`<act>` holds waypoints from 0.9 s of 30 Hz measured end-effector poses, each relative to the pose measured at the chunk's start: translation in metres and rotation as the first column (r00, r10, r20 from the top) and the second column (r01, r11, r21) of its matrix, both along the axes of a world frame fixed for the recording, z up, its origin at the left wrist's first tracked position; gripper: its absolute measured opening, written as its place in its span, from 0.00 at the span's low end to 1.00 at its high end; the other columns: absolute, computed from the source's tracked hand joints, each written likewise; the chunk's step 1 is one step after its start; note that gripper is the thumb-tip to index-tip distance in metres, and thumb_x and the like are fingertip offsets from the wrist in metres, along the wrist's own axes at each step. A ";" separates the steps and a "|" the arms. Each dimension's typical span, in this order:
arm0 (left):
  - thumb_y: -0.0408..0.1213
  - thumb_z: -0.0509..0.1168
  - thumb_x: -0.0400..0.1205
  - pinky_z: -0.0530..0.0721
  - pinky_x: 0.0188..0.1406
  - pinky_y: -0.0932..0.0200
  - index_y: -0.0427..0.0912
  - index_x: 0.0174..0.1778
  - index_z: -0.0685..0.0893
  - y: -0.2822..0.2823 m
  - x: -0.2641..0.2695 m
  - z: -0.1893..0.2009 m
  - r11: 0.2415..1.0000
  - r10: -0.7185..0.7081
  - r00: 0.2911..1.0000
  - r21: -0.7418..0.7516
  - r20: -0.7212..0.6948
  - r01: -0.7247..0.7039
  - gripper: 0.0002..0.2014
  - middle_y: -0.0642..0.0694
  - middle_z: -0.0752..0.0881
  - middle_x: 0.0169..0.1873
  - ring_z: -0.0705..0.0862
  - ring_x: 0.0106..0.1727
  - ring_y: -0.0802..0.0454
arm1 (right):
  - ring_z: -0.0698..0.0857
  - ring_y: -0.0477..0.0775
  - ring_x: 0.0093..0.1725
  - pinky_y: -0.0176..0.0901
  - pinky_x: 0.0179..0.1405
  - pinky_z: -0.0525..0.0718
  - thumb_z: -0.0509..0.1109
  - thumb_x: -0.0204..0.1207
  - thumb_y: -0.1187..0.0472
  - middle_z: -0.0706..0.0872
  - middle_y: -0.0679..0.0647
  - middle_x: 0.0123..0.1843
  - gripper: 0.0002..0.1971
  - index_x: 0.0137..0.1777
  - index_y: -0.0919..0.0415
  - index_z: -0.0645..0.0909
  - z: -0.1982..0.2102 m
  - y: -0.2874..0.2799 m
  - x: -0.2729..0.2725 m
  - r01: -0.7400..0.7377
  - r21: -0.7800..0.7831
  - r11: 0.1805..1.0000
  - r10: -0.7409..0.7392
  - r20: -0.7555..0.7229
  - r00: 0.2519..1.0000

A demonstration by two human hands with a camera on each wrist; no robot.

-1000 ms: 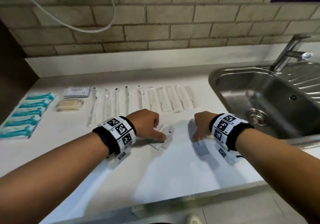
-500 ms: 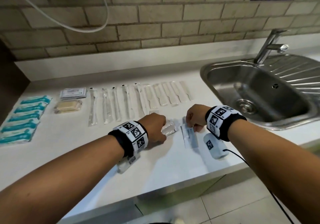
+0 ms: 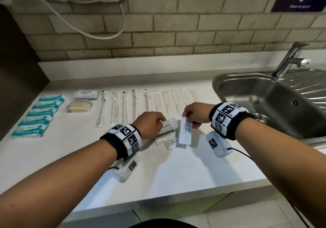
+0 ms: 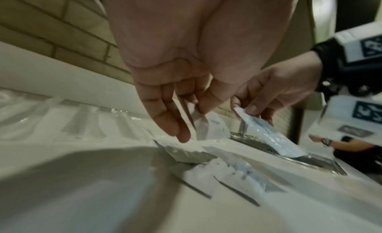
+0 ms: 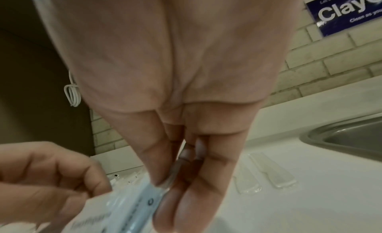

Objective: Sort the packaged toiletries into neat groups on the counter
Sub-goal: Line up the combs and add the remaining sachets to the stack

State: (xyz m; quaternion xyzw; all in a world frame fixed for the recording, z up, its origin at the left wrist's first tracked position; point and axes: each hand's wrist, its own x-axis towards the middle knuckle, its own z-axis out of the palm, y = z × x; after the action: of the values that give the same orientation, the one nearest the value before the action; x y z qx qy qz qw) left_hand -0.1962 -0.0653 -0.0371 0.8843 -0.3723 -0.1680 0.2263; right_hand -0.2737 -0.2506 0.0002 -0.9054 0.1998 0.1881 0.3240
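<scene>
Both hands are up over the middle of the desk (image 3: 176, 171), and this looks like the toothpaste step: the small sachets are the last loose lot to be grouped. The left hand (image 3: 150, 125) pinches one sachet (image 3: 169, 126) by its near edge, thumb against fingers, holding it flat and just clear of the surface. The right hand (image 3: 195, 115) has its own sachet (image 3: 185, 132) clamped at the top edge between thumb and fingertips (image 5: 161, 176), so the packet hangs down from the grip, long side upright, lower end close over the pile.

That pile (image 3: 169, 141) lies right below and between the two hands, a few sachets overlapping at odd angles. Behind them the work reads as mostly done: blue packs (image 3: 40, 115) lined up far left, a white packet (image 3: 85, 94) and a tan one (image 3: 79, 106) beside them, then a row of long clear sleeves (image 3: 127, 104) running towards the sink (image 3: 275, 104).

Next, I'd say, each held sachet wants laying flat, squared up beside its fellows in bare space near the front. The film looks slippery and light, so an edge pinch may let it swing or twist on release.
</scene>
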 end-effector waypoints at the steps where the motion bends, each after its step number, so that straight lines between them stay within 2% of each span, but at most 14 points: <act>1: 0.33 0.56 0.86 0.78 0.57 0.60 0.44 0.64 0.85 0.000 0.000 0.002 0.998 0.038 0.999 -0.041 -0.018 -0.038 0.16 0.45 0.87 0.61 0.83 0.61 0.47 | 0.83 0.50 0.31 0.41 0.39 0.87 0.58 0.80 0.74 0.83 0.58 0.35 0.10 0.56 0.64 0.76 0.000 0.001 0.002 -0.001 0.003 1.000 0.001 -0.002 1.000; 4: 0.33 0.54 0.88 0.82 0.51 0.63 0.42 0.66 0.83 0.002 -0.003 0.003 0.977 0.111 0.981 -0.166 -0.158 -0.137 0.16 0.40 0.87 0.58 0.86 0.56 0.43 | 0.84 0.52 0.31 0.43 0.38 0.86 0.55 0.79 0.71 0.83 0.59 0.36 0.09 0.54 0.66 0.76 -0.001 0.005 0.007 -0.004 0.019 1.000 0.004 0.026 1.000; 5: 0.33 0.53 0.89 0.87 0.46 0.59 0.42 0.66 0.83 0.002 -0.005 0.002 0.964 0.122 0.959 -0.201 -0.255 -0.176 0.15 0.39 0.88 0.52 0.89 0.49 0.41 | 0.84 0.53 0.31 0.43 0.37 0.86 0.56 0.79 0.70 0.84 0.59 0.37 0.07 0.50 0.66 0.76 -0.001 0.007 0.008 0.000 0.040 0.999 -0.002 0.049 0.999; 7: 0.32 0.52 0.89 0.91 0.44 0.44 0.42 0.64 0.83 0.004 -0.007 0.000 0.943 0.120 0.907 -0.241 -0.403 -0.231 0.15 0.40 0.88 0.37 0.91 0.38 0.37 | 0.85 0.55 0.31 0.43 0.34 0.86 0.61 0.78 0.69 0.86 0.61 0.38 0.04 0.42 0.63 0.74 -0.003 0.008 0.010 0.015 0.105 0.994 -0.025 0.097 0.995; 9: 0.32 0.52 0.89 0.90 0.43 0.37 0.43 0.61 0.84 0.005 -0.009 -0.003 0.929 0.123 0.884 -0.260 -0.451 -0.262 0.15 0.44 0.86 0.33 0.90 0.33 0.38 | 0.85 0.55 0.31 0.43 0.33 0.86 0.65 0.77 0.68 0.87 0.61 0.38 0.05 0.41 0.62 0.74 -0.005 0.009 0.013 0.026 0.163 0.986 -0.049 0.139 0.989; 13: 0.29 0.50 0.90 0.87 0.32 0.54 0.40 0.63 0.82 0.004 -0.015 0.001 0.817 0.162 0.778 -0.359 -0.608 -0.451 0.16 0.40 0.84 0.42 0.89 0.28 0.46 | 0.87 0.54 0.29 0.44 0.34 0.88 0.63 0.79 0.68 0.87 0.61 0.36 0.05 0.42 0.62 0.73 -0.004 0.013 0.019 0.059 0.230 0.971 -0.117 0.250 0.961; 15: 0.29 0.51 0.89 0.86 0.33 0.57 0.39 0.65 0.83 0.002 -0.015 0.008 0.789 0.179 0.790 -0.394 -0.587 -0.471 0.16 0.42 0.82 0.47 0.86 0.27 0.50 | 0.87 0.54 0.28 0.44 0.33 0.88 0.62 0.79 0.68 0.87 0.60 0.34 0.05 0.42 0.63 0.73 -0.003 0.015 0.020 0.075 0.262 0.962 -0.151 0.283 0.947; 17: 0.32 0.55 0.89 0.85 0.28 0.61 0.39 0.64 0.84 0.001 -0.014 0.014 0.758 0.174 0.783 -0.426 -0.597 -0.494 0.14 0.46 0.78 0.44 0.82 0.24 0.56 | 0.87 0.55 0.28 0.45 0.34 0.89 0.64 0.79 0.68 0.87 0.61 0.35 0.04 0.42 0.64 0.73 -0.005 0.017 0.022 0.087 0.307 0.948 -0.181 0.293 0.939; 19: 0.39 0.62 0.87 0.85 0.26 0.60 0.41 0.63 0.84 0.002 -0.017 0.020 0.750 0.150 0.750 -0.420 -0.644 -0.511 0.12 0.45 0.79 0.43 0.83 0.26 0.56 | 0.88 0.57 0.31 0.48 0.38 0.90 0.65 0.78 0.67 0.88 0.61 0.37 0.03 0.44 0.64 0.73 -0.007 0.020 0.023 0.087 0.323 0.942 -0.187 0.296 0.937; 20: 0.40 0.66 0.85 0.87 0.29 0.54 0.42 0.64 0.83 0.002 -0.017 0.021 0.767 0.139 0.751 -0.410 -0.646 -0.494 0.13 0.43 0.80 0.45 0.84 0.27 0.52 | 0.88 0.58 0.32 0.49 0.39 0.90 0.65 0.78 0.67 0.89 0.61 0.38 0.03 0.44 0.64 0.73 -0.007 0.021 0.023 0.083 0.320 0.944 -0.181 0.292 0.939; 23: 0.34 0.67 0.84 0.90 0.36 0.39 0.44 0.67 0.81 0.005 -0.015 0.017 0.829 0.157 0.822 -0.380 -0.547 -0.411 0.14 0.41 0.80 0.56 0.89 0.32 0.39 | 0.89 0.57 0.33 0.49 0.40 0.89 0.69 0.76 0.64 0.89 0.59 0.41 0.07 0.47 0.62 0.72 -0.011 0.023 0.021 0.071 0.257 0.964 -0.139 0.257 0.956; 25: 0.33 0.65 0.84 0.89 0.45 0.31 0.51 0.62 0.83 0.009 -0.013 0.015 0.842 0.184 0.855 -0.371 -0.486 -0.392 0.13 0.40 0.81 0.65 0.90 0.49 0.30 | 0.87 0.56 0.33 0.49 0.38 0.88 0.72 0.74 0.59 0.87 0.58 0.43 0.11 0.49 0.61 0.73 -0.016 0.022 0.018 0.057 0.135 0.989 -0.086 0.222 0.971; 26: 0.34 0.65 0.84 0.88 0.49 0.31 0.53 0.61 0.83 0.011 -0.010 0.014 0.846 0.197 0.865 -0.365 -0.461 -0.388 0.12 0.39 0.82 0.65 0.88 0.54 0.30 | 0.86 0.54 0.34 0.48 0.37 0.86 0.73 0.74 0.58 0.86 0.57 0.44 0.12 0.50 0.60 0.73 -0.020 0.021 0.016 0.020 0.039 0.999 -0.028 0.207 0.978; 27: 0.34 0.64 0.85 0.88 0.48 0.31 0.53 0.61 0.83 0.013 -0.009 0.016 0.841 0.208 0.863 -0.367 -0.460 -0.398 0.12 0.39 0.84 0.62 0.89 0.52 0.31 | 0.84 0.52 0.36 0.44 0.36 0.83 0.72 0.74 0.56 0.85 0.55 0.45 0.12 0.51 0.58 0.73 -0.024 0.021 0.013 -0.038 -0.064 0.997 0.050 0.188 0.981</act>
State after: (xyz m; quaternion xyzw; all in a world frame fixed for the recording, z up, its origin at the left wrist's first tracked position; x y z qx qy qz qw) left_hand -0.2053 -0.0520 -0.0214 0.8020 -0.1981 -0.2168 0.5202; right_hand -0.2603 -0.2296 -0.0239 -0.9327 0.1535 0.1020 0.3101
